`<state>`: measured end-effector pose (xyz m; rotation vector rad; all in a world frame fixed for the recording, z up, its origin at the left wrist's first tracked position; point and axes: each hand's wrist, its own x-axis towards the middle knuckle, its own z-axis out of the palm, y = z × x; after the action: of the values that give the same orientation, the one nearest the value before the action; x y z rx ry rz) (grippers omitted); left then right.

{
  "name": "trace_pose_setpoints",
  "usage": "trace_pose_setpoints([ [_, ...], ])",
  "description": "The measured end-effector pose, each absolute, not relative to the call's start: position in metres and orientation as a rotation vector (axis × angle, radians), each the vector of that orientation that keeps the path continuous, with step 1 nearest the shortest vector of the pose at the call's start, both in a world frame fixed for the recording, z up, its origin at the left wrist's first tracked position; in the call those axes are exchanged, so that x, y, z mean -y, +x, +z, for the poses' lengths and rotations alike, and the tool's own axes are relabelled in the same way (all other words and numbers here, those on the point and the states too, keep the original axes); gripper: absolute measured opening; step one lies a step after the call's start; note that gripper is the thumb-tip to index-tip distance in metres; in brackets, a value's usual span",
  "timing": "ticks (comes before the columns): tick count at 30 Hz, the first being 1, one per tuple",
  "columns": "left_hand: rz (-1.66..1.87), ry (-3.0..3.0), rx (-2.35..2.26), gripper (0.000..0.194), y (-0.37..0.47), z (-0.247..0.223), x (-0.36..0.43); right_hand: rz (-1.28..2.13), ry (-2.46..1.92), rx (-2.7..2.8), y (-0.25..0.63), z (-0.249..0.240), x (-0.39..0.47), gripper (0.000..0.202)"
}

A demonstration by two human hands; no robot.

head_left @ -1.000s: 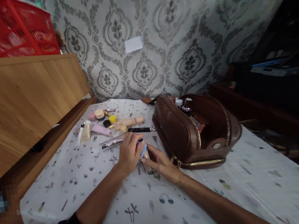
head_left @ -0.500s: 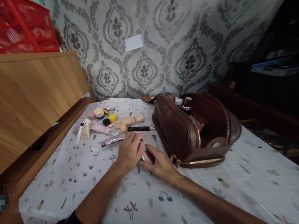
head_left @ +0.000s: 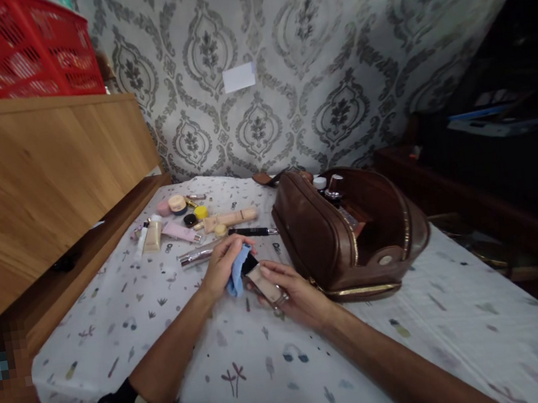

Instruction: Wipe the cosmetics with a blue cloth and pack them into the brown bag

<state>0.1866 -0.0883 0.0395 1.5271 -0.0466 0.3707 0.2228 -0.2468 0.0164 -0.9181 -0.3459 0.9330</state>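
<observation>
My right hand point(head_left: 295, 292) is closed around a foundation bottle point(head_left: 266, 286), a clear beige one with a black cap, tilted with the cap toward my left hand. In my left hand point(head_left: 222, 262) a blue cloth point(head_left: 238, 275) is gripped, its folds beside the black cap. Just behind my left hand lies a silvery tube point(head_left: 199, 255), partly covered by the fingers. Farther back are a black pen-like stick point(head_left: 253, 231) and a peach tube point(head_left: 231, 218). To the right stands a brown leather cosmetic bag point(head_left: 314, 235), unzipped, with bottles inside.
Several small jars and tubes, among them a pink tube point(head_left: 181, 231) and a beige tube point(head_left: 153, 235), lie at the back left of the patterned tablecloth point(head_left: 168, 338). A wooden cabinet point(head_left: 43, 181) borders the left side, with a red basket point(head_left: 24, 53) on top.
The blue cloth and the bottle, mostly hidden by my fingers before, now show clearly. My left hand has shifted slightly left, and the bottle's black cap is exposed.
</observation>
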Motion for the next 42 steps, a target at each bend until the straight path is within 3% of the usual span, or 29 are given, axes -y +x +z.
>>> trace_pose_setpoints([
  [11, 0.421, 1.537, -0.160, 0.050, 0.189, 0.031, 0.097, 0.915, -0.809, 0.234, 0.223, 0.005, 0.241, 0.032],
  [16, 0.574, 1.790, -0.181, 0.049, 0.187, 0.020, 0.106, 0.881, -0.754, 0.155, 0.220, 0.006, 0.239, 0.020],
  [23, 0.538, 1.922, -0.038, 0.061, 0.191, 0.001, 0.110, 0.801, -0.767, -0.016, 0.221, 0.014, 0.240, 0.026],
  [31, 0.651, 1.964, 0.031, 0.049, 0.191, -0.001, 0.109, 0.756, -0.747, -0.060, 0.225, 0.011, 0.239, 0.024],
  [37, 0.830, 2.067, 0.073, 0.022, 0.189, 0.008, 0.108, 0.705, -0.754, 0.100, 0.228, 0.007, 0.237, 0.028],
  [42, 0.861, 2.119, 0.073, 0.019, 0.186, 0.018, 0.109, 0.735, -0.722, 0.135, 0.229, 0.007, 0.238, 0.030],
])
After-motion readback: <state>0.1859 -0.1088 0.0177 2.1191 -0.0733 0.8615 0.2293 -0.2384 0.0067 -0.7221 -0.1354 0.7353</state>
